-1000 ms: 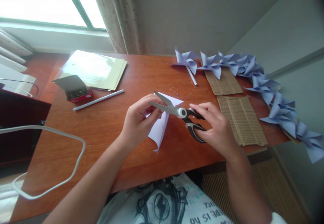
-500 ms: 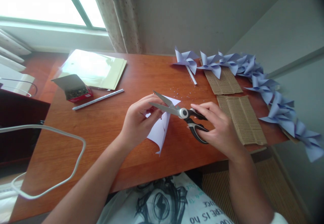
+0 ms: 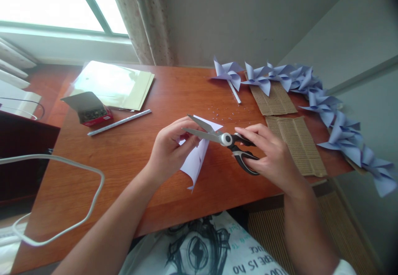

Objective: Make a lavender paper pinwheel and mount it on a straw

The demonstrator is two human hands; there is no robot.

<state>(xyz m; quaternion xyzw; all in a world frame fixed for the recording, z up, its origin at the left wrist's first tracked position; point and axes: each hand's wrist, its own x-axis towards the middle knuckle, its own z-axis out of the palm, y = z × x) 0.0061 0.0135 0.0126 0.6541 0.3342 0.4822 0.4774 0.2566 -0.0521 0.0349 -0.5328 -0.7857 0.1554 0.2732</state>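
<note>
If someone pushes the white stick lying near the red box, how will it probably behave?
The white stick looks thin, round and straight, so it would probably roll across the smooth wooden table if pushed sideways. It seems light for its length. Pushed along its length, it would more likely slide, perhaps toward the red box.

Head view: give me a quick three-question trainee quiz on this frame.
1. Which hand works the scissors?
2. True or false: the scissor blades are open around the paper.
3. The red box lies: A) left of the left hand, B) among the pinwheels, C) on the cardboard.

Key
1. The right hand, fingers through the handles.
2. True; the left hand pinches the paper.
3. A.
</note>
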